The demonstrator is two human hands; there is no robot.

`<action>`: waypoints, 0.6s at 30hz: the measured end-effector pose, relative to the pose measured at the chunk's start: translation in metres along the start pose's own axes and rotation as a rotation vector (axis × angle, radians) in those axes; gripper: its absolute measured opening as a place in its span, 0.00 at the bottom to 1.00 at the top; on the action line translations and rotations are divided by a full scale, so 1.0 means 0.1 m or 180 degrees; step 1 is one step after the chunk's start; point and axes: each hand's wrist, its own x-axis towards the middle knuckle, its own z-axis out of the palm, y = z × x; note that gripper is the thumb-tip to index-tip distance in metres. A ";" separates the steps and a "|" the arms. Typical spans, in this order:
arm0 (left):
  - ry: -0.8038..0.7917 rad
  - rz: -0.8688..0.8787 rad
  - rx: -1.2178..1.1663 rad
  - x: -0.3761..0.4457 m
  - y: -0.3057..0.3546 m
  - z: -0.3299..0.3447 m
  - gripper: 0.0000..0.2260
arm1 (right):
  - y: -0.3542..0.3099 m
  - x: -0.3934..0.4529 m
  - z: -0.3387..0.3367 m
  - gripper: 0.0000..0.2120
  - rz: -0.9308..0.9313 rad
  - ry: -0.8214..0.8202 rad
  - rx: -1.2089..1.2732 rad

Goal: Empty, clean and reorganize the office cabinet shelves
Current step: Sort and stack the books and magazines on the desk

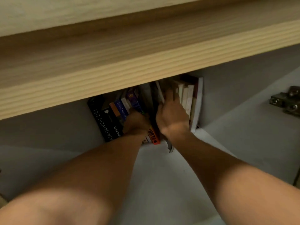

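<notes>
2 bare forearms are stretched forward from the bottom edge of the view over the pale grey shelf point(162, 184) of a cabinet. Farther in, the left hand point(135, 122) is set against the spines of the left group of books; its fingers are hidden among them, so whether they are curled round a book cannot be told. Just to its right, an orange book point(154, 135) is seen between the 2 wrists, jutting forward of the row. The right hand point(172, 113) is laid on the right group of books point(186, 98), with its fingers extended and slightly spread and pushed in among the pale page edges, the thumb towards a thin book on its left. At the left end of the row a large black book point(105, 120) is leaned at a slant. All the books are stood at the back of the shelf, near the right wall. A metal hinge point(286, 101) is fixed to that wall. Above everything, a light wooden shelf edge point(146, 62) is stretched across the view.
</notes>
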 end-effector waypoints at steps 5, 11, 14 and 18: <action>-0.0019 -0.0033 0.0142 0.09 0.01 -0.02 0.22 | 0.15 0.08 0.29 0.16 0.0347 -0.0711 -0.0550; -0.0020 -0.0007 -0.0001 0.17 -0.08 0.01 0.26 | 0.33 0.28 0.31 0.11 0.0363 -0.0462 -0.1029; -0.0011 0.0004 -0.0089 0.20 -0.11 0.04 0.28 | 0.43 0.33 0.26 0.10 0.0423 -0.0505 -0.1197; 0.0003 0.0082 0.0066 0.14 -0.07 0.01 0.29 | 0.54 0.28 0.22 0.10 0.0434 -0.0597 -0.1371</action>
